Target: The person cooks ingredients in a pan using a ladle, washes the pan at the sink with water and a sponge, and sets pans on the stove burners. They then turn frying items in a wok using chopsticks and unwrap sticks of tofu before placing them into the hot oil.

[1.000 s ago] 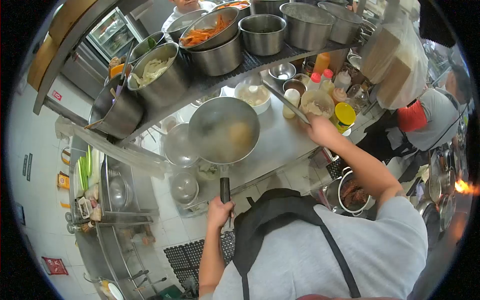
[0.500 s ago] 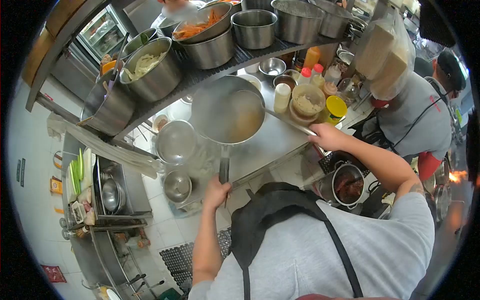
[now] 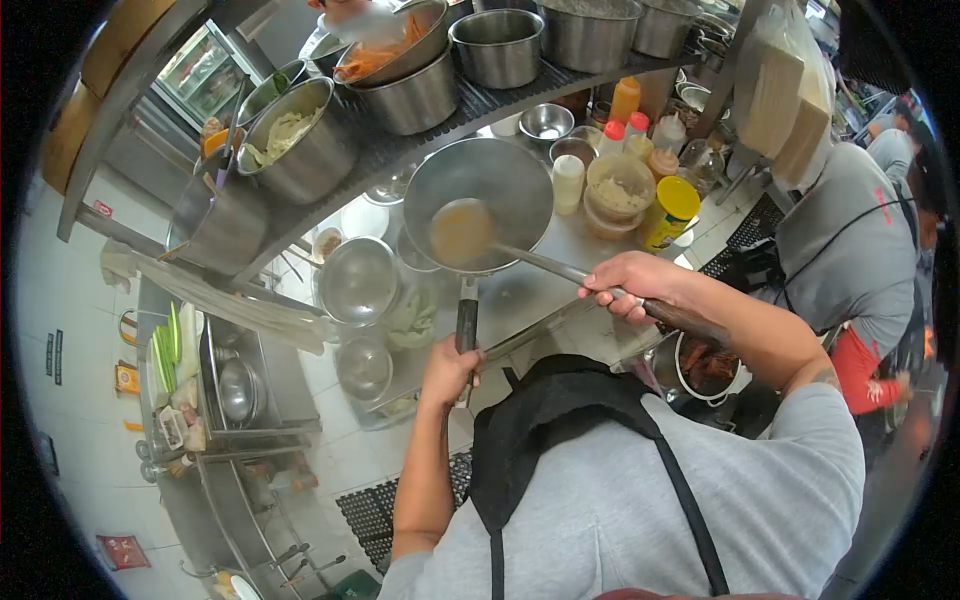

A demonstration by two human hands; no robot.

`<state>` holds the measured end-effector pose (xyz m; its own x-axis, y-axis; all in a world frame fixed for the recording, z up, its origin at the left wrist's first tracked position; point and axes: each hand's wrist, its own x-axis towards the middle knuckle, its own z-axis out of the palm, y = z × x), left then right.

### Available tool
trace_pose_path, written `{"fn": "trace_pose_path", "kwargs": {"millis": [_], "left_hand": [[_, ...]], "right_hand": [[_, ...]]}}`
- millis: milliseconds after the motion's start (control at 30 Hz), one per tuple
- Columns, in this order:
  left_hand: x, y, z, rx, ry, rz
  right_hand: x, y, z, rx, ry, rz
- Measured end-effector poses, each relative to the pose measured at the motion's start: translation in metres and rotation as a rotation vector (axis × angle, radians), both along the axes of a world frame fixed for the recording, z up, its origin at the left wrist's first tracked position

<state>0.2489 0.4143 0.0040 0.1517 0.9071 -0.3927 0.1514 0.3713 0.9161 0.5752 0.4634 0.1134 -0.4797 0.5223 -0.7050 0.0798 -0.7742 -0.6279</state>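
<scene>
My left hand [image 3: 452, 373] is wrapped around the dark handle [image 3: 467, 318] of a wok [image 3: 505, 185], which is above the steel counter. My right hand [image 3: 632, 286] grips the long shaft of a ladle [image 3: 560, 268], whose thick handle end runs back along my forearm. The ladle's bowl [image 3: 463, 234] is at the near-left side of the wok, with something brownish and blurred in or under it. Whether the bowl touches the wok's surface, I cannot tell. Steel bowls [image 3: 360, 282] stand left of the wok.
Squeeze bottles [image 3: 568, 186], a tub of pale food [image 3: 617, 190] and a yellow container [image 3: 672, 213] stand to the right. A shelf edge [image 3: 400, 160] holding steel pots [image 3: 497, 50] hangs over the counter. A pot of dark food [image 3: 708, 365] and a co-worker [image 3: 835, 235] are at right.
The wok has shifted right and slightly away from me. The ladle's bowl has moved to the wok's near-left side, and more of its handle shows behind my right hand.
</scene>
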Motion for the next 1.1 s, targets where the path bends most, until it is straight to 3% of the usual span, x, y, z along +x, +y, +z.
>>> {"fn": "trace_pose_path", "kwargs": {"millis": [333,500,1033,1100], "left_hand": [[-0.012,-0.001,0.003,0.036,0.012,0.075],[-0.021,-0.012,0.006,0.018,0.080,0.104],[-0.049,-0.042,0.016,0.004,0.098,0.255],[-0.050,-0.040,0.020,0.018,0.104,0.259]], "right_hand": [[0.012,0.054,0.035,-0.036,0.120,-0.122],[0.026,0.097,0.026,-0.028,0.126,-0.182],[0.002,0.165,-0.114,0.597,-0.448,-0.166],[0.003,0.172,-0.137,0.888,-0.791,-0.014]]}}
